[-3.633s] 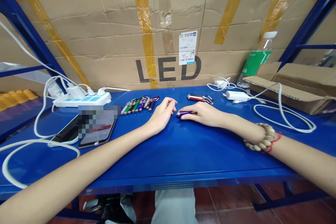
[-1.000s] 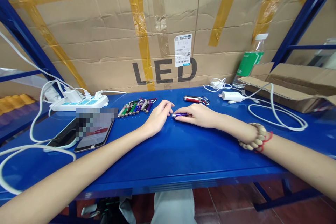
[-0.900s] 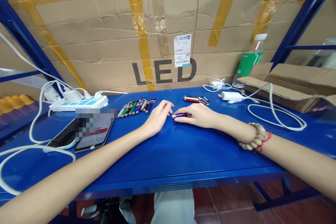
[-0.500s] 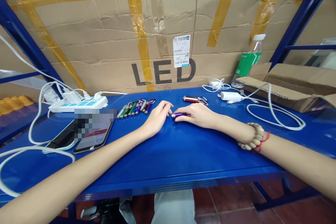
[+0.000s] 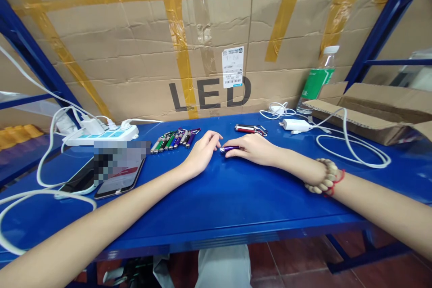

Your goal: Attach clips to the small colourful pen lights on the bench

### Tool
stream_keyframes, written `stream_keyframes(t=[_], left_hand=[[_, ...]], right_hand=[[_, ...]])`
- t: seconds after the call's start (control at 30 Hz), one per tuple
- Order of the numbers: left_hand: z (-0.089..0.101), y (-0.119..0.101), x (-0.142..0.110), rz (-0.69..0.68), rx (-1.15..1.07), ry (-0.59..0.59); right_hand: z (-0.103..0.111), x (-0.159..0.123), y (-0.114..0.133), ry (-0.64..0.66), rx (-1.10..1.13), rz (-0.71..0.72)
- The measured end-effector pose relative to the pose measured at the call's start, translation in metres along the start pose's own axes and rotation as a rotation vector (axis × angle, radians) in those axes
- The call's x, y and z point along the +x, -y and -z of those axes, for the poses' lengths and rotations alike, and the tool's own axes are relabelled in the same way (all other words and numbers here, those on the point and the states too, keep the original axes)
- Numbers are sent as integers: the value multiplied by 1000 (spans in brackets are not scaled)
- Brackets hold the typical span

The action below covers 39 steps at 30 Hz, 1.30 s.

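Note:
My right hand (image 5: 254,147) grips a small purple flashlight (image 5: 228,149) between thumb and fingers, its silver end pointing left. The rest of that flashlight is hidden under the hand. My left hand (image 5: 202,152) rests on the blue table, fingers loosely bent and holding nothing, its fingertips just left of the silver end. Left of it lies a row of several small flashlights (image 5: 173,140) in silver, green, black, blue and purple, with carabiner clips at their far ends. Behind my right hand, a red flashlight (image 5: 243,129) lies alongside a black one.
Two phones, one a dark-screened phone (image 5: 123,171), lie at left by a white power strip (image 5: 128,134). A white charger (image 5: 296,124) with looped cable, a green-labelled bottle (image 5: 315,83) and an open cardboard box (image 5: 367,119) stand at right. A large taped carton (image 5: 141,63) backs the table (image 5: 209,207).
Both hands and the purple flashlight hold their places. Only a very slight shift of the camera view shows.

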<state>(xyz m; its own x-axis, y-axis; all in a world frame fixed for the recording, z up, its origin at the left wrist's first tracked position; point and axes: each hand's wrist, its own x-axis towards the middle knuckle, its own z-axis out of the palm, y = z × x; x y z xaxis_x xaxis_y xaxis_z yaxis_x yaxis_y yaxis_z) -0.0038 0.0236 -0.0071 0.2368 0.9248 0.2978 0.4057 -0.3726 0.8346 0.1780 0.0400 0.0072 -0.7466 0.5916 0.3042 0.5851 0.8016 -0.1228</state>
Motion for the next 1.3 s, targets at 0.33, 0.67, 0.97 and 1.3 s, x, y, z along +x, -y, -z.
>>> stream_keyframes(t=[0.33,0.67,0.97,1.3], left_hand=[[1,-8,-3,11,32,-3],[1,-5,-2,3,33,-11],[1,-10,-3,19,60,-60],[2,-9,-4,-3,522,-81]], right_hand=[[3,0,0,6,31,-15],[3,1,-1,-8,20,-1],[1,1,-3,-30,-10,-43],[4,0,-19,-108,-129,-201]])
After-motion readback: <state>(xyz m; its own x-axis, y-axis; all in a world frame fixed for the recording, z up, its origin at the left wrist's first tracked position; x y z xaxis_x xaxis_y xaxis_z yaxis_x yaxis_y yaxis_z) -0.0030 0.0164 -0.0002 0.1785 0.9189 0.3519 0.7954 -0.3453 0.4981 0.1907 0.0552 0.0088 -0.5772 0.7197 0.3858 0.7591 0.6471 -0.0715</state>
